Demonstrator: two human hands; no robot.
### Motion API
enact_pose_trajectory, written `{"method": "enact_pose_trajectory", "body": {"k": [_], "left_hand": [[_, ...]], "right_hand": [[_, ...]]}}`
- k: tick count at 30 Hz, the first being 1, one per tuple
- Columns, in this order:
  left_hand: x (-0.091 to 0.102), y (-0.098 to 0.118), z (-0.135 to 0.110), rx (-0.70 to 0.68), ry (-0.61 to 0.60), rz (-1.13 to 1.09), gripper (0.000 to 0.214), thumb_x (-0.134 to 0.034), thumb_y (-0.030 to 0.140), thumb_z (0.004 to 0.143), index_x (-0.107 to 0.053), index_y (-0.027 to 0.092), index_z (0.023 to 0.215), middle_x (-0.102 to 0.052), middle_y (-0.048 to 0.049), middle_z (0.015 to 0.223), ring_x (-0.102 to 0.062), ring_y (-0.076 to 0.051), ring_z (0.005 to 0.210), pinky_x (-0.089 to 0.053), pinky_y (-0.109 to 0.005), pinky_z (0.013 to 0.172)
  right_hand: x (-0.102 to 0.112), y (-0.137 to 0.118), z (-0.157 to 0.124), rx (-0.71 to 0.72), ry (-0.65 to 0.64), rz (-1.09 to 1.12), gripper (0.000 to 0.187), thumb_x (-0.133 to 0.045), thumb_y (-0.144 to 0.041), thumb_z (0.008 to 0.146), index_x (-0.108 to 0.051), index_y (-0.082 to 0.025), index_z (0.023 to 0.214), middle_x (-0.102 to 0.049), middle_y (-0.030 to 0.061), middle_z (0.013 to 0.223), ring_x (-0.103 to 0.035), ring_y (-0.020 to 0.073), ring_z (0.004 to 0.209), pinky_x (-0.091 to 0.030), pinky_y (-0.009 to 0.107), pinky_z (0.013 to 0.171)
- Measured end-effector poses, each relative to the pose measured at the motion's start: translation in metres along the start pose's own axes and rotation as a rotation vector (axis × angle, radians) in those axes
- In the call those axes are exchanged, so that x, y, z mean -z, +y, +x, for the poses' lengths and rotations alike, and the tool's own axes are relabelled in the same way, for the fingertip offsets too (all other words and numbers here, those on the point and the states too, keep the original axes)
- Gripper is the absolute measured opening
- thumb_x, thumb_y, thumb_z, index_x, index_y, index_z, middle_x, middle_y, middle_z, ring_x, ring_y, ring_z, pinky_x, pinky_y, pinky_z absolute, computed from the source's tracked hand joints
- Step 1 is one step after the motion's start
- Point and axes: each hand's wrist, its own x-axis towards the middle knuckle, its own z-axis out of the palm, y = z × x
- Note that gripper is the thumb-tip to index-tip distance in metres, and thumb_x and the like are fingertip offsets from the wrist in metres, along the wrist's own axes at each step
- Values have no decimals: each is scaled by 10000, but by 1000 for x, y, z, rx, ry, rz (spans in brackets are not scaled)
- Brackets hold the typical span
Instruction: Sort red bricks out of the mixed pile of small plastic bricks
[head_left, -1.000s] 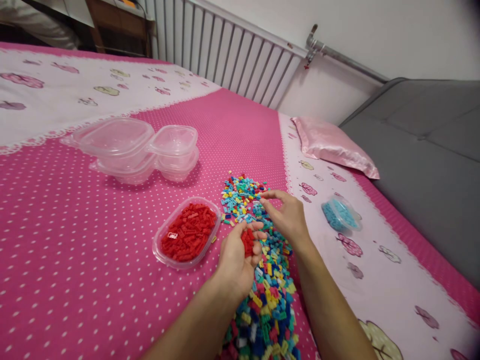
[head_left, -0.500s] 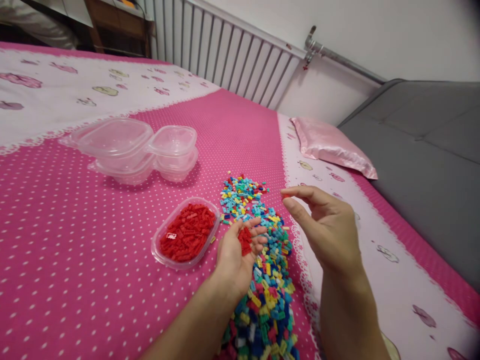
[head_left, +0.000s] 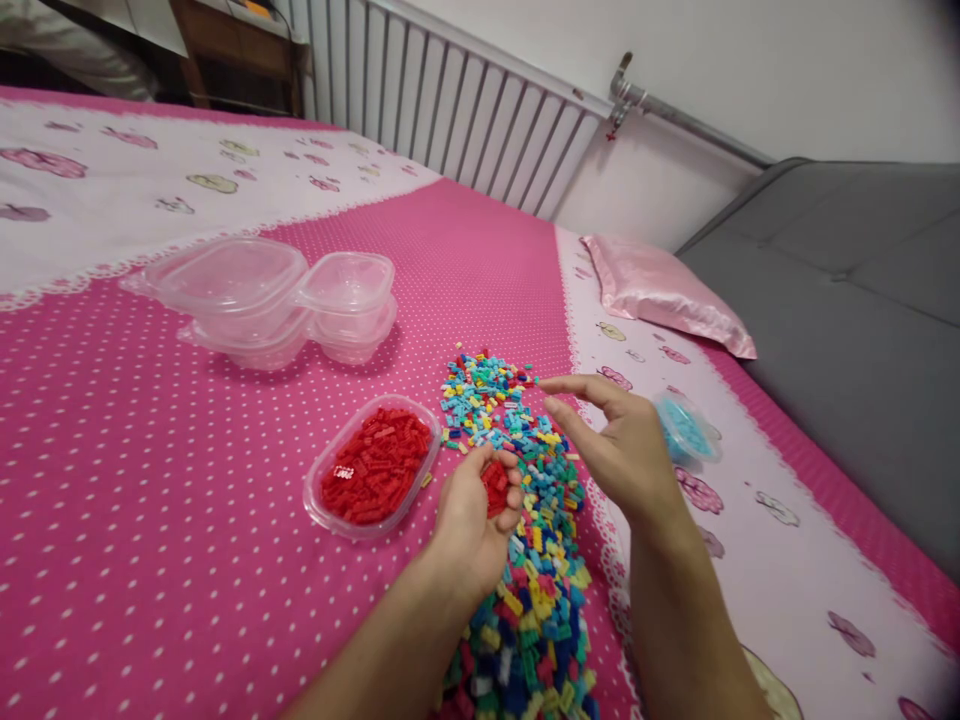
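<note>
Two hands over mixed-colour pile of tiny plastic bricks (head_left: pixel 525 560): left hand (head_left: pixel 472 510) cups red bricks (head_left: pixel 495 487), right hand (head_left: pixel 622 445) fingers spread, empty. Bits look light, rigid, prob slippery — pinch sides w/ fingertips.

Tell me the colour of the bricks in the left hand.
Red, cupped in the left hand; head view.

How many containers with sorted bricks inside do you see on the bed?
2: the tub of red bricks beside the left hand, and the tub of blue bricks partly hidden behind the right hand.
</note>
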Motion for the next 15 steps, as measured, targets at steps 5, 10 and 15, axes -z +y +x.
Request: {"method": "enact_pose_trajectory", "body": {"k": [5,10,15], "left_hand": [[2,0,-1,57,-64,28,261,-346,243,881,-422,155,648,-379,50,487,-256,-18,320,-104,-143,320],[1,-1,-3,94,-126,88,273,-343,266,884,-397,164,637,-353,62,472,-219,-12,307,-78,-149,328],[0,-3,-5,138,-175,196,291,-360,287,879,-406,159,622,-364,60,465,-213,-8,304,-62,-161,338]], "right_hand": [[-32,27,4,31,-153,-105,179,-545,-201,817,-684,-205,930,-685,35,955,-604,193,929,-441,350,862],[-57,51,4,62,-293,-263,185,-550,-134,801,-697,-209,883,-666,55,933,-560,209,946,-418,370,880],[-65,62,3,102,-325,-322,159,-592,-152,790,-711,-227,863,-634,72,977,-513,226,993,-419,382,886]]}}
